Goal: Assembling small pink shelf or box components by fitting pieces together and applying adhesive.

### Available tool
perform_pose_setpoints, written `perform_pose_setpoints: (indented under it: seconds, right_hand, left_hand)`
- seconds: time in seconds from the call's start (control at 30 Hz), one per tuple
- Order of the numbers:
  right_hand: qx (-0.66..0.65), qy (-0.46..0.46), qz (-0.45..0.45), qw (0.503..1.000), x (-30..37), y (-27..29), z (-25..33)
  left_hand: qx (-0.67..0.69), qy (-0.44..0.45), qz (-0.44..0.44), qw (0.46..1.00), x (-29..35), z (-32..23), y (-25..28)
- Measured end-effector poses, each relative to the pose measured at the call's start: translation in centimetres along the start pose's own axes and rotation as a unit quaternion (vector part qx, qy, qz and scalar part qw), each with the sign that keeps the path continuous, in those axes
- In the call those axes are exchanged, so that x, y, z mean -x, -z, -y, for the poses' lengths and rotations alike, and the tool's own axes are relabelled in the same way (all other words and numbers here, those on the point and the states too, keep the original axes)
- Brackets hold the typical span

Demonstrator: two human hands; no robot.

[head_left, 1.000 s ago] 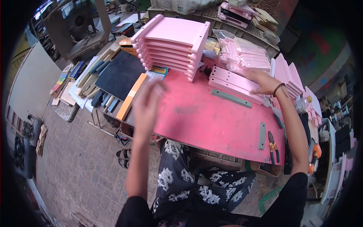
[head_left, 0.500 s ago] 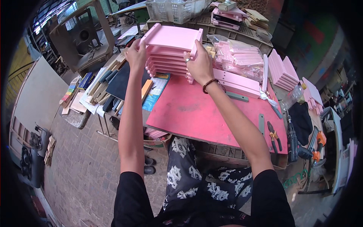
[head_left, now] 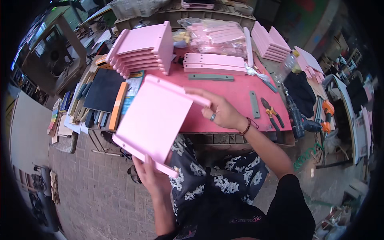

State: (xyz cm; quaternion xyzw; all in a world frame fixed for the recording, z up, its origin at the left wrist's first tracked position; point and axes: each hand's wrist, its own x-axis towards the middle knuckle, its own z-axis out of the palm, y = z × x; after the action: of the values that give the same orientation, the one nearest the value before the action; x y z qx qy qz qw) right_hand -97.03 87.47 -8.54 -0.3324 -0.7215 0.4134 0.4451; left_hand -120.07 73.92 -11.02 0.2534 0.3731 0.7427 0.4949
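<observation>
Held tilted between both hands is a pink panel with side rails, a flat board with a drilled strip along two opposite edges. My left hand grips the lower rail, thumb and fingers around it, in front of my lap. At the upper right rail, my right hand has its fingers closed along the end; a ring and a beaded bracelet are on it. Beyond, at the table's far left, sits a stack of matching pink panels with rounded rail ends. Part of the left fingers is hidden behind the panel.
On the red tabletop lie drilled pink strips, grey bars and pliers. Bagged pink parts are behind. A drill, an orange-handled tool and a bottle are at the right.
The top pink panel has left the stack and come toward me, turned at an angle in both hands. My view has shifted right, so the table things appear farther left.
</observation>
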Motion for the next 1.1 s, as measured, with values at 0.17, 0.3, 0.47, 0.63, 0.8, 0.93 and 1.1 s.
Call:
perform_pose_setpoints:
  seconds: [0.17, 0.3, 0.47, 0.63, 0.8, 0.93, 1.1]
  right_hand:
    - [0.095, 0.0, 0.164, 0.982, 0.3, 6.4, -1.0]
    - [0.431, 0.007, -0.047, 0.901, -2.8, 14.4, -6.2]
    - [0.526, 0.004, -0.05, 0.849, -3.7, 16.3, -9.5]
    - [0.526, 0.012, -0.035, 0.85, -3.3, 15.4, -9.1]
    - [0.536, 0.033, -0.026, 0.843, -3.7, 15.6, -9.3]
    - [0.525, 0.05, -0.021, 0.849, -3.8, 16.1, -9.7]
    - [0.53, 0.073, 0.011, 0.845, -4.8, 15.6, -9.8]
  left_hand:
    - [-0.004, 0.004, -0.044, 0.999, 2.2, 3.7, 3.0]
    - [0.021, 0.039, -0.055, 0.998, 1.0, 6.2, 2.7]
    - [0.009, 0.001, -0.057, 0.998, -0.3, 8.1, 2.2]
    - [0.008, 0.03, -0.054, 0.998, -0.1, 7.9, 1.3]
    - [0.005, 0.056, -0.028, 0.998, -0.2, 7.4, 1.1]
    - [0.014, 0.062, -0.027, 0.998, -0.3, 7.7, 0.5]
    - [0.022, 0.059, -0.031, 0.998, -0.3, 7.6, 0.6]
